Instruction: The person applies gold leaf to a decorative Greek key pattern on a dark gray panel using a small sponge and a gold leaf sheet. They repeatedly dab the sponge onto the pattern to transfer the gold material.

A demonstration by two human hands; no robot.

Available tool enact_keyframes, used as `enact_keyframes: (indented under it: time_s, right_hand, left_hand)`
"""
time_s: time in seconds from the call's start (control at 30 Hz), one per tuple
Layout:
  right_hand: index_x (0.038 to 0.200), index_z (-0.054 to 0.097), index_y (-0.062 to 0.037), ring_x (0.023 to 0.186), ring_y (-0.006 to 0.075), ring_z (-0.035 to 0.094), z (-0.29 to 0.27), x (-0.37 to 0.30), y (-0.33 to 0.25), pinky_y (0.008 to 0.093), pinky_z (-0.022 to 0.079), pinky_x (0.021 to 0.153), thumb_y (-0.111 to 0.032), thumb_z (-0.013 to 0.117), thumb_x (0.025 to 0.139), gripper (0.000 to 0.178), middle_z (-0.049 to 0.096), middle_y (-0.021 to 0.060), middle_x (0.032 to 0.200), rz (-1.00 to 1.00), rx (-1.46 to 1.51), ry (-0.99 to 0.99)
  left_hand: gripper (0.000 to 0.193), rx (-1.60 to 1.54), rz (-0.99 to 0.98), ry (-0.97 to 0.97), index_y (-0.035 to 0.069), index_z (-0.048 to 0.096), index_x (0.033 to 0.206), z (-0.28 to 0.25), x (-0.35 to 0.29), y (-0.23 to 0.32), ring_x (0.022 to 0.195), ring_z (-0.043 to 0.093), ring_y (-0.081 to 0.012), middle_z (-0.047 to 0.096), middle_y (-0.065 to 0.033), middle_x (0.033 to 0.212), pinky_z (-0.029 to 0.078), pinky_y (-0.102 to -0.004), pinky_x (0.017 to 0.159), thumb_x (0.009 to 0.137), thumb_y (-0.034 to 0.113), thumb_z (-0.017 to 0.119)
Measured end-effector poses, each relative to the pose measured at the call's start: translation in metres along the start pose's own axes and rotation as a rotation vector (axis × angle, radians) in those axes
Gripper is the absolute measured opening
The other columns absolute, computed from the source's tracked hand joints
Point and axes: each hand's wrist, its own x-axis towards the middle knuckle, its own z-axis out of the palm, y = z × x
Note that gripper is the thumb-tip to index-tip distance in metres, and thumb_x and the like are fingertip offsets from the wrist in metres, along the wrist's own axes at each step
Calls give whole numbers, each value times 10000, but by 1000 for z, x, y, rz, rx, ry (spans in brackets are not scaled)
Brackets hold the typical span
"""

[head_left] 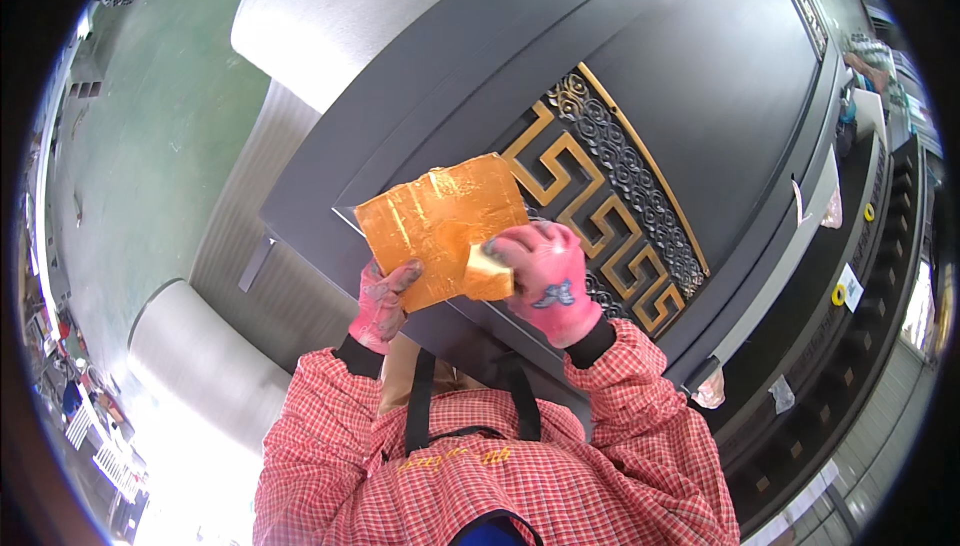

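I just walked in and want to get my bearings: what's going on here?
The person's pink-gloved left hand grips a gold-smeared board near its lower left corner. The pink-gloved right hand holds a pale, gold-stained block over the board; whether the two touch is hard to tell. All this is above a large dark grey panel with a gold fret pattern.

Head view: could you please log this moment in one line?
left hand: grips gold-coated sheet | right hand: holds sponge-like block over sheet | below: dark panel, gold fretwork
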Motion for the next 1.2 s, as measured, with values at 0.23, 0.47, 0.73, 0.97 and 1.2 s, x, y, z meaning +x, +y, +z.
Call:
enact_keyframes:
  time_s: [0.23,0.47,0.73,0.97,1.2]
  right_hand:
    - [891,637,-85,793,309,620,-30,-17,67,381,491,724,-76,751,563,347,643,89,853,298,67,451]
    - [905,637,-63,770,270,626,-23,-35,95,338,501,696,-18,734,575,346,636,85,898,263,-186,270]
    - [870,638,-95,788,295,615,-31,-31,92,382,492,717,-80,758,538,353,635,83,845,203,-156,312]
    - [862,642,-101,824,304,606,-28,-34,115,387,466,779,-154,783,511,382,635,82,850,385,-131,349]
    - [846,633,-83,772,292,609,-34,-31,130,387,482,683,-142,789,557,334,631,87,826,408,-217,563]
  left_hand:
    - [436,-9,57,23,5,475,1221,-16,5,-9,973,629,-245,603,-97,1108,544,-400,818,822,80,634]
    - [363,-114,75,-25,-2,527,1151,-14,5,-8,921,636,-191,624,-75,1037,534,-353,810,827,80,669]
    - [393,-58,53,69,12,533,1151,-7,3,-4,911,635,-194,620,-71,1040,548,-368,786,795,52,694]
    - [429,-53,17,117,18,519,1176,-11,6,-7,914,636,-210,617,-75,1043,552,-374,783,786,46,696]
    - [441,-52,38,69,17,501,1193,-1,3,-2,920,633,-213,607,-79,1064,550,-374,781,796,54,690]
